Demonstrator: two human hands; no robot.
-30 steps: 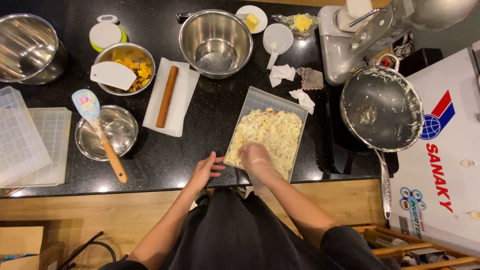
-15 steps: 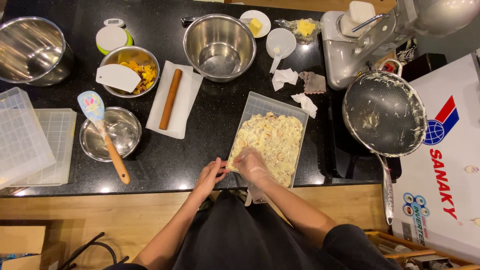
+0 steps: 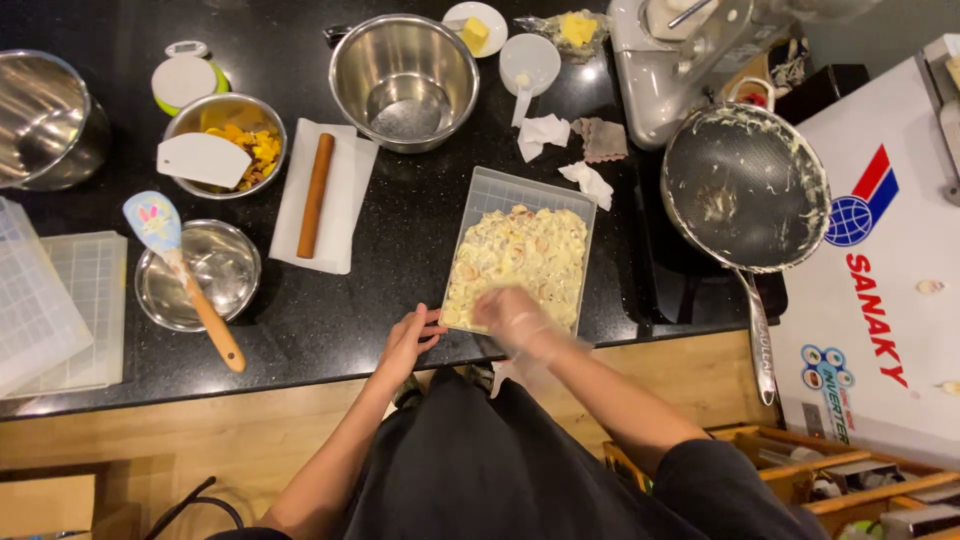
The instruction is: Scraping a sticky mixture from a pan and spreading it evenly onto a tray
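**Hands at a tray of pale mixture on a dark counter**

The right hand [image 3: 512, 318], blurred and in a clear glove, presses on the creamy mixture [image 3: 525, 255] in a rectangular clear tray [image 3: 492, 192]. The bare left hand [image 3: 408, 340] rests at the tray's near left corner. A used frying pan [image 3: 745, 188] sits to the right; a rolling pin [image 3: 316, 195] lies on a white cloth [image 3: 345, 215] to the left.

The right hand [image 3: 510, 318] is blurred, so its fingers and what they hold cannot be told. It covers the near edge of the clear tray [image 3: 487, 197]. The steel pot [image 3: 40, 118] is cut by the left edge, like the plastic lids [image 3: 50, 300]. The white scraper [image 3: 202, 158] hides part of the yellow pieces in the small bowl [image 3: 190, 111]. The mixer [image 3: 675, 70] is cut by the top edge.
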